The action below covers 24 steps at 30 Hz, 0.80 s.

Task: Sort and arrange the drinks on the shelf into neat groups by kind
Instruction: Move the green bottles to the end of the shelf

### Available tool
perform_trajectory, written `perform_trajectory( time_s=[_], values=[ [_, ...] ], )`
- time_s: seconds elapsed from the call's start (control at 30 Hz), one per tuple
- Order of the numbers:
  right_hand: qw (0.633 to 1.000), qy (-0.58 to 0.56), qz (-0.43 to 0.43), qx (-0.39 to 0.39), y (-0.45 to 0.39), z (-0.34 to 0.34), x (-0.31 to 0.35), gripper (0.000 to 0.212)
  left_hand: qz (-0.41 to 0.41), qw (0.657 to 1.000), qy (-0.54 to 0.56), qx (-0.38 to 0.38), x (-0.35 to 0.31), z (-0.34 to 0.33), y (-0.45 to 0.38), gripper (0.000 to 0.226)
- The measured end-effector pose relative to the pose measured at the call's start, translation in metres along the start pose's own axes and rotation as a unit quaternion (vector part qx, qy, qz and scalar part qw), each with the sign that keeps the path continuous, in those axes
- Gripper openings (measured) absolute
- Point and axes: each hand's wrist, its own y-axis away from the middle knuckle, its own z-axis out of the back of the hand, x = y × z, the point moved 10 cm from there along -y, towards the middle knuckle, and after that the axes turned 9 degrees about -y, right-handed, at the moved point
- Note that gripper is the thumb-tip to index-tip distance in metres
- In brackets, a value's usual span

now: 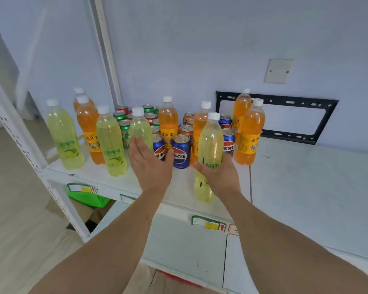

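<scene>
1. Two pale yellow-green bottles [64, 139] [111, 143] and orange bottles [87, 128] stand near the shelf's [306, 187] left edge.
2. The left hand [150, 164] is spread flat, fingers released, against a third yellow-green bottle [139, 128].
3. Green and red cans [123, 118] cluster behind; blue cans [181, 151] stand between the hands.
4. The right hand [218, 176] is wrapped around a raised yellow-green bottle [210, 141].
5. Right of two orange bottles [250, 132], the shelf lies bare.
</scene>
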Motion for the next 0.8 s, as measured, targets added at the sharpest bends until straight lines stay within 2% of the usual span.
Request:
perform_trajectory(
  time_s=[0.13,0.2,0.33,0.47,0.57,0.8],
  values=[
    [1.0,0.004,-0.012,-0.025,0.018,-0.009,0.01,0.08,0.122,0.981,0.117,0.095,0.051,-0.03,-0.03,0.112],
    [0.999,0.01,-0.027,-0.032,0.025,-0.009,0.011,0.08,0.154,0.964,0.167,0.141,0.064,-0.046,-0.036,0.108],
    [0.998,0.021,-0.046,-0.039,0.04,-0.004,0.009,0.077,0.147,0.955,0.185,0.18,0.07,-0.052,-0.036,0.073],
    [0.997,-0.001,-0.052,-0.053,0.053,0.009,0.008,0.072,0.108,0.947,0.228,0.199,0.056,-0.042,-0.017,0.066],
    [0.995,-0.025,-0.053,-0.075,0.066,0.03,0.007,0.065,0.098,0.92,0.284,0.251,0.031,-0.032,0.019,0.055],
    [0.983,-0.09,-0.078,-0.142,0.112,0.123,-0.01,0.058,0.135,0.841,0.301,0.429,-0.041,-0.022,0.153,0.043]
  ],
)
